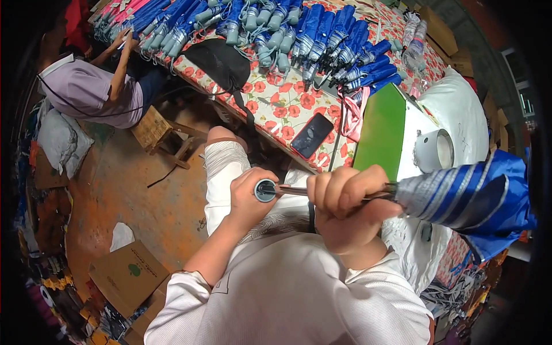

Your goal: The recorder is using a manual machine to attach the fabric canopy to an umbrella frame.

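Observation:
A blue umbrella (460, 192) with silver stripes lies crosswise in front of my body, its canopy bunched at the right. My right hand (351, 204) is closed around the metal shaft just below the canopy. At the shaft's other end, my left hand (248, 194) wraps round the grey-blue handle (265, 190), whose round end faces up. A bare stretch of shaft (294, 191) shows between the two hands. My left fingers hide most of the handle.
Many folded blue umbrellas (322, 37) lie on the flowered tablecloth (270, 103), with a phone (311, 136) and black bag (218, 64). Right stand a green panel (379, 132) and white sack (460, 115). Left, a person (92, 92) sits by a wooden stool (150, 129); a carton (129, 279) lies lower.

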`<state>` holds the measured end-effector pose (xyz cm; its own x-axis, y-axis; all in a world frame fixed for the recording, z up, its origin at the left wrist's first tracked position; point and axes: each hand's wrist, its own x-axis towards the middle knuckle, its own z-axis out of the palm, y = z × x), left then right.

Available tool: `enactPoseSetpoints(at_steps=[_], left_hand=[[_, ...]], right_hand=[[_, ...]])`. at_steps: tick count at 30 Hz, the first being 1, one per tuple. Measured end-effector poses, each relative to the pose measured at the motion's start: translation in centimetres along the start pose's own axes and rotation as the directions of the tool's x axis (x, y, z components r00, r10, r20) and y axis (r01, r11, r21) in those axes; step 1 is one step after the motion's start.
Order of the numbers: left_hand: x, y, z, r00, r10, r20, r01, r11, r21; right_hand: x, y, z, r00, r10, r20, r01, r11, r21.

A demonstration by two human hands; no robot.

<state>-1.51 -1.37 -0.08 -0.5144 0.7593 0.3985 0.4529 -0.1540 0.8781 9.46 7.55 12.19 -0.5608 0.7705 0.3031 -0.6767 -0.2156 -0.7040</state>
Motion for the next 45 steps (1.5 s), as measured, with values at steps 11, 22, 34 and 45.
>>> enactPoseSetpoints(at_steps=[11, 22, 34, 45], left_hand=[[-0.9, -1.5, 0.5, 0.978, -0.192, -0.076, 0.199, 0.976, 0.089], [1.2, -0.1, 1.7, 0.95, -0.188, 0.25, 0.166, 0.98, 0.107], [2.1, 1.2, -0.5, 0.644, -0.273, 0.714, 0.462, 0.884, -0.078], [-0.5, 1.1, 2.4, 0.941, -0.128, 0.313, 0.131, 0.991, 0.012]], right_hand=[[-0.3, -0.4, -3.1, 0.977, 0.137, -0.163, -0.204, 0.381, -0.902], [-0.2, -4.8, -4.8, 0.972, 0.228, -0.047, -0.175, 0.585, -0.792], [0.3, -8.0, -3.3, 0.939, 0.344, -0.01, -0.277, 0.738, -0.615], [-2.5, -3.9, -4.9, 0.99, 0.083, -0.11, -0.137, 0.522, -0.842]])
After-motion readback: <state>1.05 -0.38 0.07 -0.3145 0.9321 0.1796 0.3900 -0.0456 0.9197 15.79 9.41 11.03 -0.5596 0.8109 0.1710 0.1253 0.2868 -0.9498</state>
